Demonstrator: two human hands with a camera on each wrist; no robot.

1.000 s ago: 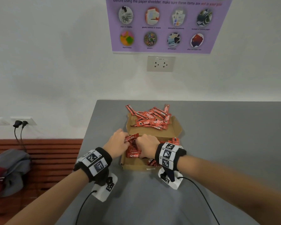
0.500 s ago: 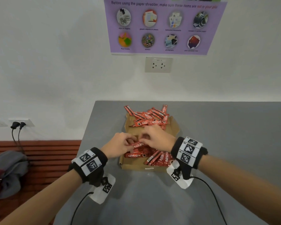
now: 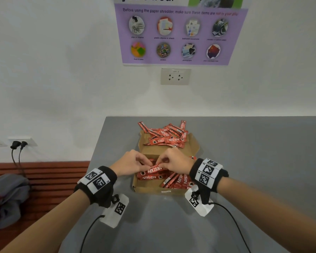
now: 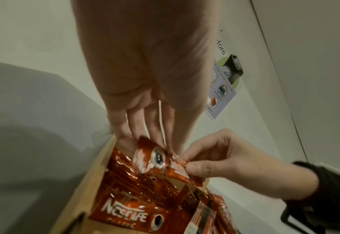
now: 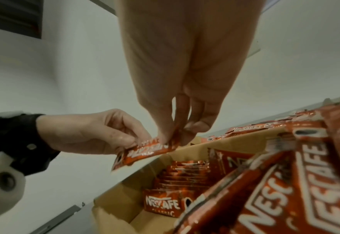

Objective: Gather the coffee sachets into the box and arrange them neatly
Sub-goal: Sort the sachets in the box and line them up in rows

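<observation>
Sachet [image 3: 154, 168] pinched by left hand [image 3: 130, 162] and right hand [image 3: 175, 161] above box [image 3: 153, 189]; arranging step; next, lay it flat onto row.

Black wristbands [image 3: 98, 183] with white square-coded tags, white camera mounts [image 3: 115, 210] beneath, trailing black cables [image 3: 88, 232].

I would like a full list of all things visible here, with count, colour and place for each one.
held sachet: one, red, above the box, pinched at both ends
sachets in box: many, red, stacked
loose sachets: many, red, piled on the far flap
box: one, brown cardboard, on the table
table: one, grey
poster: one, purple, on the wall
wall socket: one, white, under the poster
left hand: pinches the held sachet
right hand: pinches the held sachet
</observation>
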